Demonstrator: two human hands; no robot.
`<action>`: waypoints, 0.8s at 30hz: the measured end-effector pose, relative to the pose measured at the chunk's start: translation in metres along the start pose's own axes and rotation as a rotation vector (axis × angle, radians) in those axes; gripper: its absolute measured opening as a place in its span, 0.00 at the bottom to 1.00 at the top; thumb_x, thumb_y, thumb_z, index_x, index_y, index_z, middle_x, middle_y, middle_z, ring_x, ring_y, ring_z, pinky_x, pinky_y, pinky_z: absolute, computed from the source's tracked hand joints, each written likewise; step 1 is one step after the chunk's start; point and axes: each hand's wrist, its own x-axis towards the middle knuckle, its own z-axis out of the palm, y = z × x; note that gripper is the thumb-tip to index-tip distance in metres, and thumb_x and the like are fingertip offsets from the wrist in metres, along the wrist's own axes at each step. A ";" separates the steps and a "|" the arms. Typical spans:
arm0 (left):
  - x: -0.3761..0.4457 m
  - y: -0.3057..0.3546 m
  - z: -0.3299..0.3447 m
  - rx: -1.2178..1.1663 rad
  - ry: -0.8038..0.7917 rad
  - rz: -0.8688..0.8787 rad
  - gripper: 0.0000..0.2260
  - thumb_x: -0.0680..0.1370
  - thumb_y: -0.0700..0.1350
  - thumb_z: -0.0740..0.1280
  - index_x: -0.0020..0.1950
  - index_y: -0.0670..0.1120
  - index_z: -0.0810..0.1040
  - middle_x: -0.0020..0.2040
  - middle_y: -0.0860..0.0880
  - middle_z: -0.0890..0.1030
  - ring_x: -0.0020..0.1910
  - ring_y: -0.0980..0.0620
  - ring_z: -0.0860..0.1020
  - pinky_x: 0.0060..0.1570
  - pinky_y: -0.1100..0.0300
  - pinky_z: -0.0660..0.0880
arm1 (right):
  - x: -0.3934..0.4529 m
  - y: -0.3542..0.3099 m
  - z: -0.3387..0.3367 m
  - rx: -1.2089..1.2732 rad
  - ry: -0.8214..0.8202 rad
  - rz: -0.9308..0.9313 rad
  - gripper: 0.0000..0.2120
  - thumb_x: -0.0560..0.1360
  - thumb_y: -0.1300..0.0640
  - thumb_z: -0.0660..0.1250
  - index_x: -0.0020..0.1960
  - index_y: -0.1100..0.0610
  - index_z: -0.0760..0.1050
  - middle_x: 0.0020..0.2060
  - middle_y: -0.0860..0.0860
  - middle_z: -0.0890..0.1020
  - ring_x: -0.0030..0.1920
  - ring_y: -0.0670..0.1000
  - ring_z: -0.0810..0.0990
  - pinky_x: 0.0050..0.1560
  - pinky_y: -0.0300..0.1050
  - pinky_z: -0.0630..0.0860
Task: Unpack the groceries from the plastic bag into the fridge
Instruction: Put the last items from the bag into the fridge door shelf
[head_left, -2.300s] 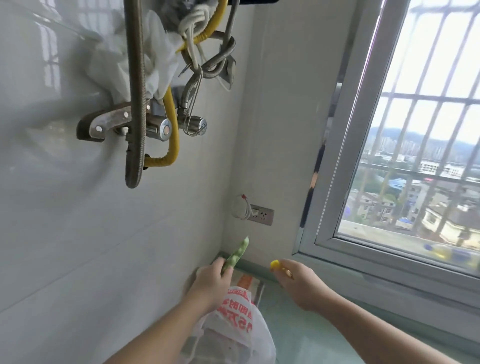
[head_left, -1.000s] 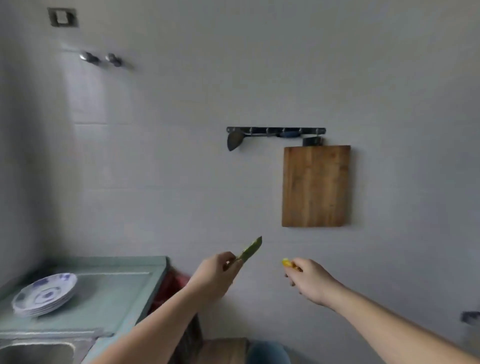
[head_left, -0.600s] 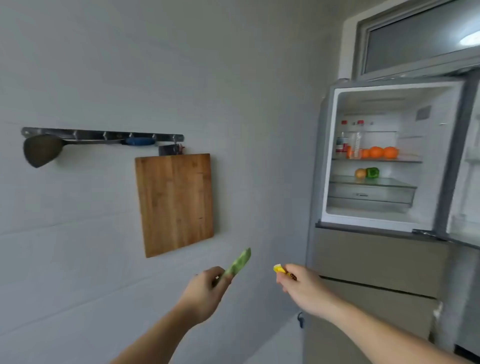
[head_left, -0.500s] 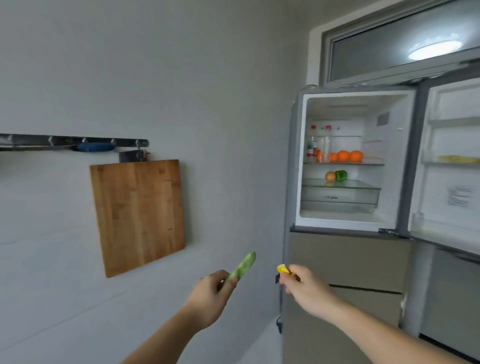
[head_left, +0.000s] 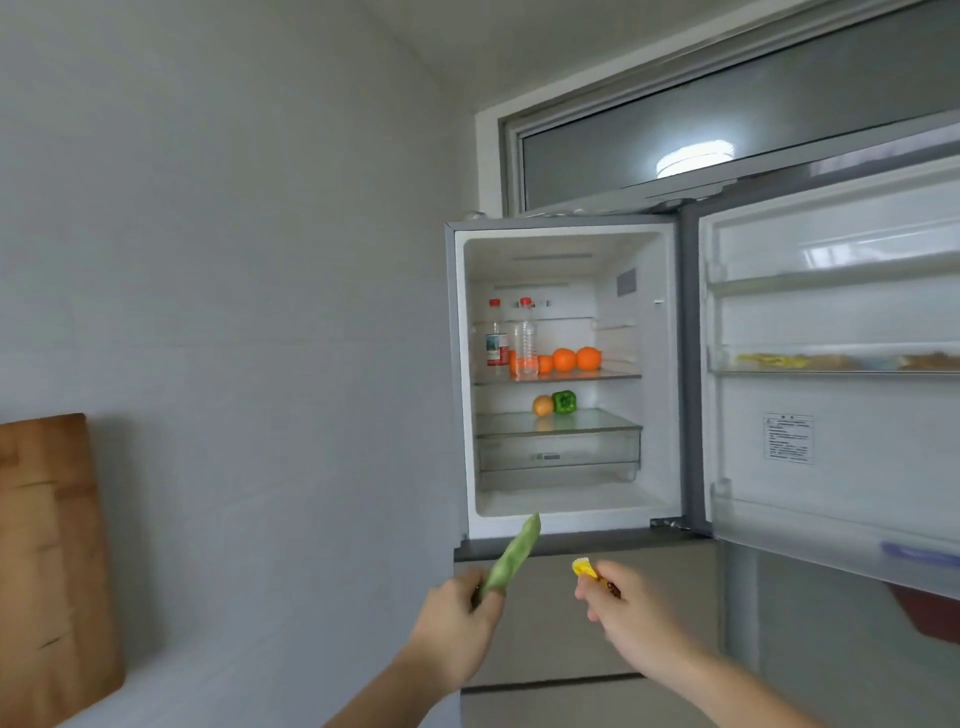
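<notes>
- Now we face the fridge (head_left: 566, 374) nearly head-on; half a second ago it sat off to the right, and 2.3 s ago we were still at the window counter over the plastic bag, which is out of view here.
- Our left hand (head_left: 460, 621) pinches a flat green bean pod (head_left: 511, 556) at its lower end, the pod tilting up and to the right, its tip overlapping the fridge's lower sill. Grip and tilt match every earlier picture.
- Our right hand (head_left: 631, 618) has its fingers curled round a small yellow item (head_left: 584, 567), only the yellow end and a dark speck showing; what it is we cannot tell. Same hold as before.
- Hands apart, side by side, both in front of the closed drawer panel (head_left: 545, 613) below the open compartment, short of the opening.
- Fridge door (head_left: 831, 415) swung open to the right; more of its shelves show than before, with a printed label (head_left: 788, 437) on the liner.
- Inside: two red-capped bottles (head_left: 511, 338) and oranges (head_left: 569, 359) on the upper shelf; a green bell pepper (head_left: 563, 401) and a round yellowish fruit (head_left: 543, 405) touching on the glass shelf beneath.
- Wooden cutting board (head_left: 49, 561) has slid to the left edge; the hook rail above it is gone from view.
</notes>
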 end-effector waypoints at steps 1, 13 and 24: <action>0.014 -0.001 0.009 0.010 -0.027 0.019 0.11 0.80 0.48 0.59 0.46 0.43 0.75 0.35 0.50 0.74 0.32 0.53 0.70 0.34 0.63 0.67 | 0.009 0.006 -0.004 -0.021 0.010 0.000 0.13 0.80 0.53 0.59 0.42 0.61 0.72 0.32 0.51 0.71 0.29 0.47 0.65 0.32 0.41 0.61; 0.193 -0.025 0.053 -0.020 -0.182 0.255 0.09 0.82 0.54 0.58 0.44 0.53 0.72 0.31 0.55 0.71 0.28 0.58 0.67 0.30 0.65 0.64 | 0.141 0.038 -0.026 -0.225 0.134 0.046 0.13 0.80 0.51 0.59 0.43 0.57 0.76 0.33 0.49 0.75 0.30 0.46 0.69 0.32 0.39 0.64; 0.349 -0.043 0.086 -0.024 -0.192 0.355 0.09 0.82 0.52 0.59 0.44 0.52 0.74 0.32 0.54 0.73 0.30 0.57 0.69 0.30 0.63 0.64 | 0.280 0.050 -0.032 -0.261 0.220 0.020 0.14 0.80 0.50 0.58 0.45 0.59 0.75 0.35 0.52 0.74 0.31 0.47 0.69 0.32 0.38 0.65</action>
